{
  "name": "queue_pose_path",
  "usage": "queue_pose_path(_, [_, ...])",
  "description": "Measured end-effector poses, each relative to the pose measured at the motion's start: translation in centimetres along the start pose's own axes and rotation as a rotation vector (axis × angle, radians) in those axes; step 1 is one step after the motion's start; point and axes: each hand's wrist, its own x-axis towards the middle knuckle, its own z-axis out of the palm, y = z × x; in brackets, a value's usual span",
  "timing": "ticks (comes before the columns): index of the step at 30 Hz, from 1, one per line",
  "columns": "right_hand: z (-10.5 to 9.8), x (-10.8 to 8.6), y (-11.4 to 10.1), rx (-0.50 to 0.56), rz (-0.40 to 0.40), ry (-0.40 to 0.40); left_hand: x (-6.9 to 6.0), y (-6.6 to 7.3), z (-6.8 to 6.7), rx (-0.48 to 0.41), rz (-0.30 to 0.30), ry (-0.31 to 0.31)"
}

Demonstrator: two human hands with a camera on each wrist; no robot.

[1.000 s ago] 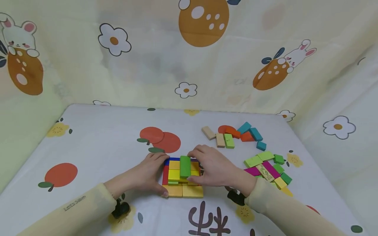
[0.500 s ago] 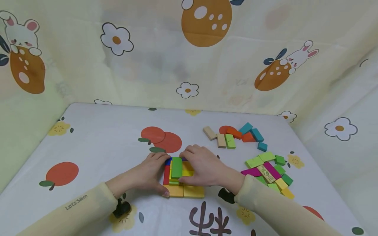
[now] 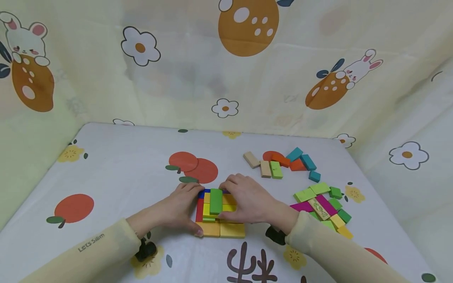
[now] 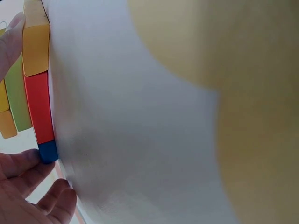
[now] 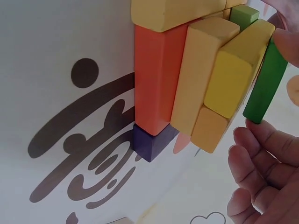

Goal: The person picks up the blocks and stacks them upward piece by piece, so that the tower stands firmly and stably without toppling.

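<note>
Midway between the left and right edges of the worktop [image 3: 124, 165], the two hands close in on a layered block structure [image 3: 229, 206] from opposite sides. The left hand [image 3: 180, 208] arches along its left side, thumb on the near yellow block [image 4: 36, 49] and foremost fingertips on the blue block [image 4: 48, 151] at the far left corner, clasping the structure between them; the red block [image 4: 38, 107] lies bare in that span. Its other fingers curl loosely, apart from the blocks.

The right hand [image 3: 247, 198] comes in from the right with its wrist low, pinching the green block [image 3: 216, 201] lengthwise: thumb at its near end, foremost fingertips at its far end, remaining fingers bent. The green block lies over the structure's yellow top; whether they touch is unclear. Both forearms, in cream sleeves [image 3: 88, 247], slant inward from the near corners. Toward the worktop's right edge lie magenta, green and yellow loose blocks [image 3: 325, 204]; farther back, nearer the far edge, are teal blocks [image 3: 308, 162].
</note>
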Motion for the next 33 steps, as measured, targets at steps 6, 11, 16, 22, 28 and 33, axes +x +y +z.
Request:
queue_pose_path(6, [0.05,-0.16,0.11,0.015,0.006,-0.003,-0.03,0.11,-0.02,-0.004,0.000,0.000])
queue_pose_path(11, [0.03,-0.18,0.19,0.015,-0.002,-0.002,-0.02,0.10,-0.04,0.001,-0.001,0.000])
queue_pose_path(16, [0.04,-0.24,0.30,0.016,-0.004,-0.007,0.02,0.18,-0.08,-0.003,-0.001,-0.005])
queue_pose_path(22, [0.13,-0.31,0.40,0.034,0.008,-0.025,-0.02,0.16,-0.10,-0.009,0.008,-0.010])
queue_pose_path(28, [0.10,-0.31,0.43,0.042,0.000,-0.033,-0.01,-0.01,-0.02,-0.008,0.020,-0.006])
queue_pose_path(33, [-0.11,-0.41,0.52,0.035,0.006,-0.039,-0.04,-0.08,0.03,-0.001,0.015,0.001])
